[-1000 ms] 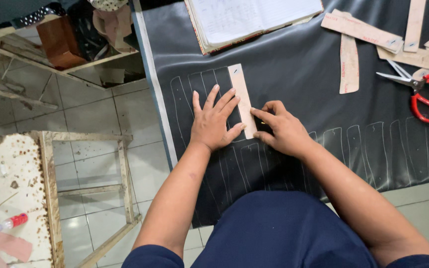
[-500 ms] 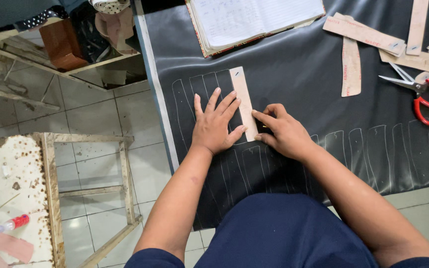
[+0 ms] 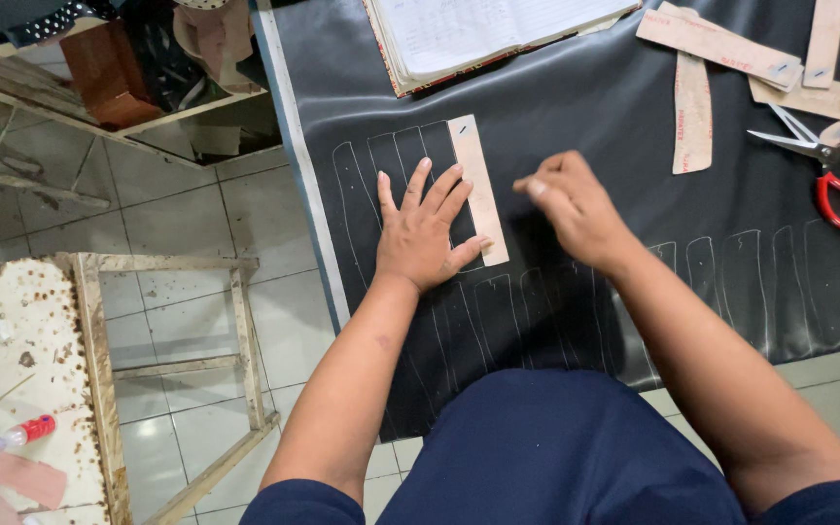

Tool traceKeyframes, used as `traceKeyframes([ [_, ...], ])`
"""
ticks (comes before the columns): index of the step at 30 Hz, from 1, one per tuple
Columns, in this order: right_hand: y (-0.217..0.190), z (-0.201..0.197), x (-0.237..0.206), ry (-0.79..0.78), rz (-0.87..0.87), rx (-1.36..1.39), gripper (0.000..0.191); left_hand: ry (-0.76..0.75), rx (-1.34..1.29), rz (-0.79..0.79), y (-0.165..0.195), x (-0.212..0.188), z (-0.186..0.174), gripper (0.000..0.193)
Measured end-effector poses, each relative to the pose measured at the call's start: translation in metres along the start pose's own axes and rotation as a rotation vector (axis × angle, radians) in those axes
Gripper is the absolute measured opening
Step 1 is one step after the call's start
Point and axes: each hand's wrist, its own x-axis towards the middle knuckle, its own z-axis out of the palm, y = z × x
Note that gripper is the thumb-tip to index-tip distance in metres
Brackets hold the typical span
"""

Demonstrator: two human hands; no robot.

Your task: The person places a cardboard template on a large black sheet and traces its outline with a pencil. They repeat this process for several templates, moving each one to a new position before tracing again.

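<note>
A narrow tan cardboard template [image 3: 474, 160] lies upright on a sheet of black material [image 3: 595, 126] marked with rows of white traced outlines. My left hand [image 3: 423, 231] lies flat with fingers spread, pressing the template's left edge and lower end. My right hand [image 3: 574, 206] hovers just right of the template, fingers pinched together as if around a small marking tool; the tool itself is too small to make out.
An open notebook [image 3: 478, 29] lies at the table's far edge. More tan templates [image 3: 721, 49] and red-handled scissors [image 3: 833, 160] sit at the far right. A rusty white stand [image 3: 21, 379] with a small red-capped bottle [image 3: 17, 434] is on the tiled floor at left.
My right hand has lifted away from the template's lower end and moved up and to the right. My left hand and the template have stayed put.
</note>
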Motion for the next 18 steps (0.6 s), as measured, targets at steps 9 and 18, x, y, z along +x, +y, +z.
traceKeyframes([
  [9,-0.026,0.001,0.064,0.045,0.16,0.142,0.024,-0.024,0.007,-0.006,0.002,0.005,-0.009,0.074],
  [18,-0.024,0.024,0.111,0.031,0.11,0.16,0.026,-0.051,0.023,-0.014,0.003,0.006,-0.013,0.076],
])
